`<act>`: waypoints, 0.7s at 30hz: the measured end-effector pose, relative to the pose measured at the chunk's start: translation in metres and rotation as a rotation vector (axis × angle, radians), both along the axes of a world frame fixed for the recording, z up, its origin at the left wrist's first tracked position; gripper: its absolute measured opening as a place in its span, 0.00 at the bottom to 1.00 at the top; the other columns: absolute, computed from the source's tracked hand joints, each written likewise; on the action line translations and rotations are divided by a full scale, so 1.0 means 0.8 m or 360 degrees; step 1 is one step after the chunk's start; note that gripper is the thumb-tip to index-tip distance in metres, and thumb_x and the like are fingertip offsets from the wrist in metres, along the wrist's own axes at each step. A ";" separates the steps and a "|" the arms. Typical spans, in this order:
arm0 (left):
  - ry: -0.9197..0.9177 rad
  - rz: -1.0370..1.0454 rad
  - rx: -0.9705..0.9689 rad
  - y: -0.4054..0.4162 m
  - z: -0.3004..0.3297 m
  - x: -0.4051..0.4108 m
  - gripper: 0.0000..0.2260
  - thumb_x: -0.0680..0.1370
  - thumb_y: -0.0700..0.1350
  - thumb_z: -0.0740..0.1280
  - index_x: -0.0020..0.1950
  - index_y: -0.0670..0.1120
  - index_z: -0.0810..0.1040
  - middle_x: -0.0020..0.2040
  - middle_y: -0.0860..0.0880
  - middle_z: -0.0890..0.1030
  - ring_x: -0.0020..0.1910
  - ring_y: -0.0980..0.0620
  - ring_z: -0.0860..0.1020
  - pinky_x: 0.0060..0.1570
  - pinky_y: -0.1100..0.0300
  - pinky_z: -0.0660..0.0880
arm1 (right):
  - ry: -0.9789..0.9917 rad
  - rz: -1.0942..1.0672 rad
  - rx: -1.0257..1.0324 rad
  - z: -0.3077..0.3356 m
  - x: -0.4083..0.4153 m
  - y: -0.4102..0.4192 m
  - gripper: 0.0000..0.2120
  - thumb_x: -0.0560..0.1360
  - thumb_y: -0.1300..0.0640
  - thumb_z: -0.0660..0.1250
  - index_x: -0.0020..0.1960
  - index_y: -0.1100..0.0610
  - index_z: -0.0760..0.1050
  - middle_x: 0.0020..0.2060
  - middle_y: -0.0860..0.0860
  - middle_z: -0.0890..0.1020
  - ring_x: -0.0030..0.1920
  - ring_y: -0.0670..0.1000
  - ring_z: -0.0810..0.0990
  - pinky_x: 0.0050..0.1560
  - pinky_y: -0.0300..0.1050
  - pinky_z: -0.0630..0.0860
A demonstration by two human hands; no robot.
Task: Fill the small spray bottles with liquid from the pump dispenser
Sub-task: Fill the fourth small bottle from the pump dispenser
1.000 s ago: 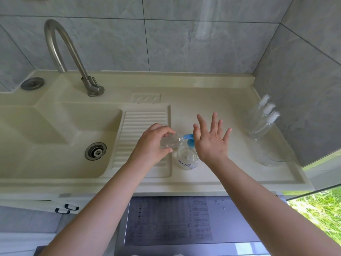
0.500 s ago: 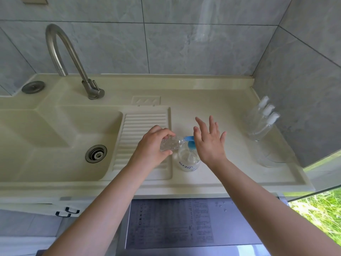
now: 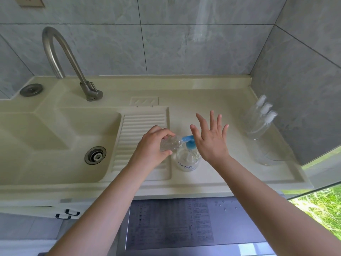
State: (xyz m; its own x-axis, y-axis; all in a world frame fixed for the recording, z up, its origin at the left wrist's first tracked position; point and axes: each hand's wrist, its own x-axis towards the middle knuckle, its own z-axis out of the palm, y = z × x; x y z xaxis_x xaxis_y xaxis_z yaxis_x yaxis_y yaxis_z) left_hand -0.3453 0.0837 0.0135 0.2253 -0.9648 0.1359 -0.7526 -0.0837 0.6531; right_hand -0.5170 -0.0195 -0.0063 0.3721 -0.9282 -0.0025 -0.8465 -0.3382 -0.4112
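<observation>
My left hand (image 3: 153,145) grips a small clear bottle (image 3: 170,144) tilted on its side, its mouth against the blue nozzle of the pump dispenser (image 3: 188,157). The dispenser is a clear round bottle with a blue pump head, standing on the counter beside the ribbed drainboard. My right hand (image 3: 210,139) is over the pump head with fingers spread and straight; the heel of the palm covers the pump top. Three more small spray bottles (image 3: 259,122) with white caps lean together by the right wall.
A cream sink (image 3: 46,145) with a drain lies to the left, a curved steel tap (image 3: 60,58) behind it. A clear glass container (image 3: 267,156) stands on the counter's right end. Below the counter edge is a grey appliance top (image 3: 175,224).
My right hand's fingers have spread and lifted a little again over the pump head. The left hand and small bottle have stayed at the nozzle.
</observation>
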 end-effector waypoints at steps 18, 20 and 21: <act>0.0041 0.0007 0.0054 -0.002 0.003 -0.002 0.23 0.65 0.39 0.79 0.58 0.52 0.81 0.51 0.52 0.76 0.47 0.65 0.74 0.49 0.81 0.64 | 0.0193 0.0229 0.0142 0.015 0.001 0.006 0.24 0.87 0.51 0.47 0.81 0.47 0.49 0.81 0.56 0.42 0.79 0.64 0.34 0.77 0.64 0.39; 0.0028 0.0017 0.0085 -0.002 0.003 -0.002 0.23 0.66 0.39 0.79 0.58 0.54 0.81 0.52 0.53 0.76 0.47 0.64 0.74 0.48 0.81 0.64 | 0.0275 0.0251 0.0033 0.012 -0.002 0.009 0.24 0.87 0.53 0.46 0.81 0.47 0.47 0.80 0.57 0.41 0.79 0.66 0.35 0.77 0.66 0.41; 0.0026 0.0020 0.0098 -0.002 0.004 -0.002 0.23 0.66 0.40 0.79 0.57 0.54 0.80 0.52 0.54 0.77 0.47 0.65 0.73 0.48 0.81 0.63 | 0.0244 0.0232 0.0032 0.010 -0.002 0.009 0.24 0.86 0.52 0.45 0.81 0.47 0.48 0.80 0.58 0.41 0.79 0.65 0.36 0.77 0.66 0.41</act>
